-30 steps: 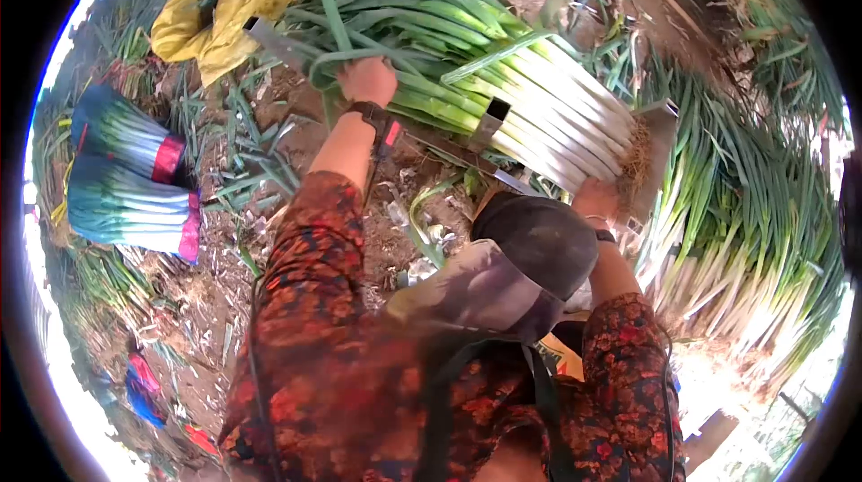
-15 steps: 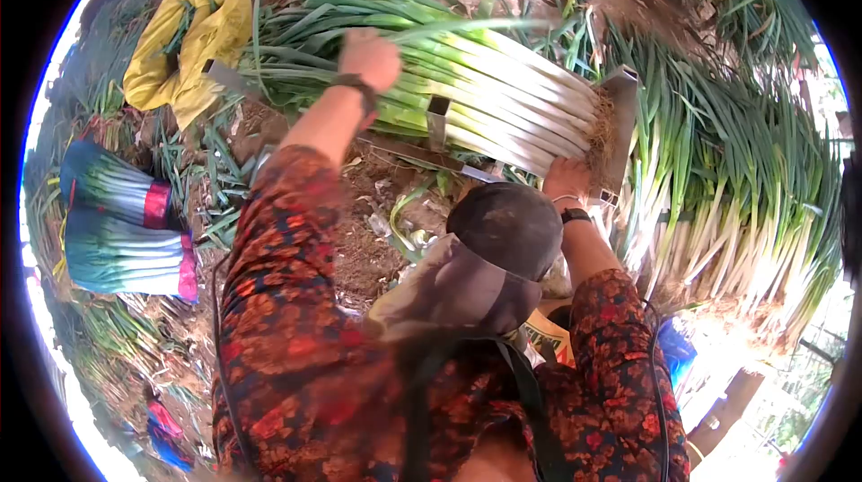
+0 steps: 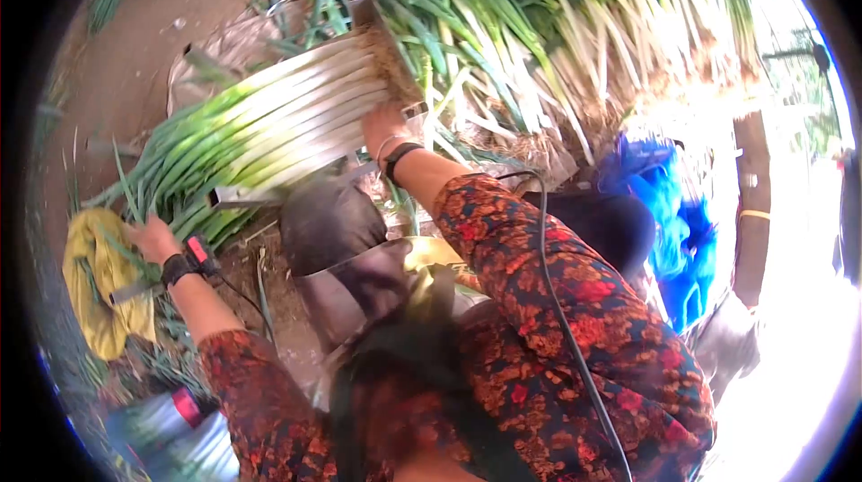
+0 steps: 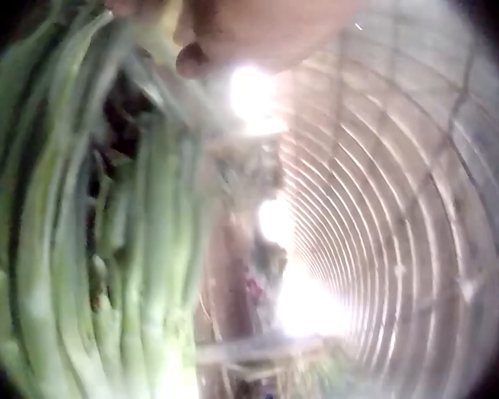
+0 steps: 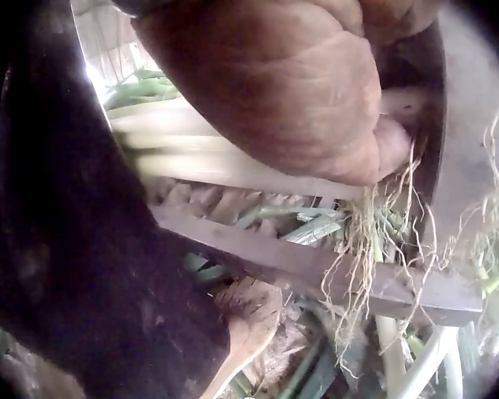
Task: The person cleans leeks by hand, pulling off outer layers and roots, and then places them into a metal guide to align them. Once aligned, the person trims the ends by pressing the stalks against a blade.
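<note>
A thick bundle of long green onions (image 3: 296, 114) lies across a metal rack, white root ends to the right and green leaves to the left. My left hand (image 3: 154, 240) grips leaves at the bundle's left end, beside a yellow bag. In the left wrist view, its fingers (image 4: 258, 33) show at the top edge beside hanging green leaves (image 4: 58, 216). At the root end my right hand (image 3: 386, 130) holds the near-side white stalks, close to the rack's end plate (image 3: 388, 47). Thin roots (image 5: 366, 249) hang below that hand in the right wrist view.
More loose green onions (image 3: 575, 51) lie in a large pile beyond the end plate. The yellow bag (image 3: 108, 293) sits at the left. Tied bundles (image 3: 171, 433) lie at the lower left. A dark cap (image 3: 332, 222) is close to the rack; blue plastic (image 3: 669, 222) lies at right.
The head view has swung to the right. My left hand has moved from the middle of the leaves out to their left end, while my right hand stays at the root end.
</note>
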`<control>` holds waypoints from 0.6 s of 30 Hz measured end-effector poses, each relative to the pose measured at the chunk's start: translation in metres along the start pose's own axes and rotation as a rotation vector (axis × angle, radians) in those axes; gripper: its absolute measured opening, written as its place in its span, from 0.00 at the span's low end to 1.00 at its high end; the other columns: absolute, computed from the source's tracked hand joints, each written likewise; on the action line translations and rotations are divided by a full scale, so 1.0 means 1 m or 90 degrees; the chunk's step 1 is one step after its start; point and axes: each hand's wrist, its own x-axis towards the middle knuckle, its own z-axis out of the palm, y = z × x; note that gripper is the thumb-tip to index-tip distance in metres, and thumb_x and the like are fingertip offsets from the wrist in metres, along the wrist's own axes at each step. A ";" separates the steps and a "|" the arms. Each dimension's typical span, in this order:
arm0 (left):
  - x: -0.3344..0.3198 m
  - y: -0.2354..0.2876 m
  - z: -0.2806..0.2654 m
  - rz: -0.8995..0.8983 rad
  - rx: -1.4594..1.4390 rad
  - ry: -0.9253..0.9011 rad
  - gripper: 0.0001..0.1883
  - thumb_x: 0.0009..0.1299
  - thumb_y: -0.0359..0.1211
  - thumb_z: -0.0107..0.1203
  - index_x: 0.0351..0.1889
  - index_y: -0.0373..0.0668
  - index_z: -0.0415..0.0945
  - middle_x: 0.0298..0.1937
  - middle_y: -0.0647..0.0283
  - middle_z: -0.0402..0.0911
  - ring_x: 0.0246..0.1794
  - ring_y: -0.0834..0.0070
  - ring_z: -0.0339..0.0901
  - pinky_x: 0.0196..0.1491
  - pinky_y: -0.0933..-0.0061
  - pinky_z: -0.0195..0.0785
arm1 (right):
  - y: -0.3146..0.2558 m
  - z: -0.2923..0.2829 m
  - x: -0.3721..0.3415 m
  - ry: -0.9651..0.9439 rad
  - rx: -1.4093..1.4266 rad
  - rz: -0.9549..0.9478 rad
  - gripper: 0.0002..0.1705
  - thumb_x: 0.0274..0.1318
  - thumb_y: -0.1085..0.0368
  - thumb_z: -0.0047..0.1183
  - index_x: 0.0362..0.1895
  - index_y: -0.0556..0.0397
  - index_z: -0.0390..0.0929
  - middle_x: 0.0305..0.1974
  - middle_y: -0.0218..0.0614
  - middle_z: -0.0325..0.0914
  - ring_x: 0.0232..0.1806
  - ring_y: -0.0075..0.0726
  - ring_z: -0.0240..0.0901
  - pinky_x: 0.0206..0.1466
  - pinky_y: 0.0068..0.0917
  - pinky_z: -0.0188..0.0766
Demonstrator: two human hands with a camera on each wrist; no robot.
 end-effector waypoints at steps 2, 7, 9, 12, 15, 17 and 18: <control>-0.024 0.096 -0.039 0.096 -0.385 0.006 0.34 0.66 0.35 0.52 0.69 0.35 0.53 0.66 0.44 0.64 0.63 0.56 0.67 0.63 0.60 0.59 | -0.006 0.007 0.010 -0.085 0.074 -0.020 0.19 0.54 0.61 0.47 0.50 0.52 0.74 0.51 0.43 0.74 0.58 0.49 0.67 0.59 0.48 0.61; -0.175 0.286 -0.123 0.342 -0.762 -0.272 0.28 0.71 0.33 0.48 0.68 0.36 0.55 0.65 0.50 0.64 0.64 0.67 0.64 0.66 0.64 0.55 | 0.000 -0.004 -0.062 0.253 0.254 -0.208 0.24 0.52 0.59 0.49 0.55 0.49 0.71 0.56 0.42 0.70 0.61 0.47 0.62 0.62 0.51 0.55; -0.218 0.316 -0.111 0.447 -0.738 -0.361 0.24 0.71 0.33 0.49 0.65 0.40 0.63 0.65 0.55 0.66 0.63 0.69 0.65 0.65 0.66 0.57 | 0.013 -0.001 -0.091 0.258 0.351 -0.294 0.22 0.50 0.59 0.49 0.52 0.47 0.73 0.53 0.37 0.71 0.56 0.41 0.65 0.57 0.43 0.61; -0.280 0.318 -0.028 0.540 -0.606 -0.462 0.16 0.70 0.34 0.54 0.54 0.43 0.75 0.61 0.59 0.70 0.58 0.73 0.69 0.59 0.71 0.64 | 0.043 0.030 -0.137 0.005 0.435 -0.193 0.18 0.50 0.61 0.50 0.47 0.47 0.77 0.48 0.42 0.76 0.50 0.45 0.71 0.51 0.40 0.68; -0.301 0.306 0.019 0.501 -0.489 -0.639 0.11 0.66 0.30 0.59 0.46 0.43 0.78 0.54 0.60 0.75 0.53 0.75 0.72 0.54 0.73 0.66 | 0.103 0.138 -0.143 -0.133 0.492 0.154 0.09 0.49 0.66 0.48 0.33 0.50 0.81 0.32 0.48 0.79 0.35 0.56 0.77 0.41 0.44 0.74; -0.304 0.330 0.016 0.510 -0.577 -0.679 0.09 0.66 0.30 0.59 0.45 0.42 0.79 0.52 0.61 0.75 0.49 0.78 0.73 0.52 0.76 0.68 | 0.170 0.165 -0.145 -0.103 0.391 0.433 0.11 0.53 0.61 0.49 0.34 0.52 0.80 0.32 0.50 0.79 0.37 0.54 0.77 0.40 0.45 0.74; -0.301 0.332 0.026 0.476 -0.640 -0.698 0.09 0.67 0.28 0.58 0.45 0.41 0.78 0.50 0.63 0.76 0.46 0.81 0.74 0.48 0.79 0.69 | 0.206 0.171 -0.142 -0.100 0.416 0.538 0.13 0.54 0.58 0.50 0.34 0.52 0.80 0.34 0.50 0.78 0.37 0.55 0.77 0.39 0.45 0.75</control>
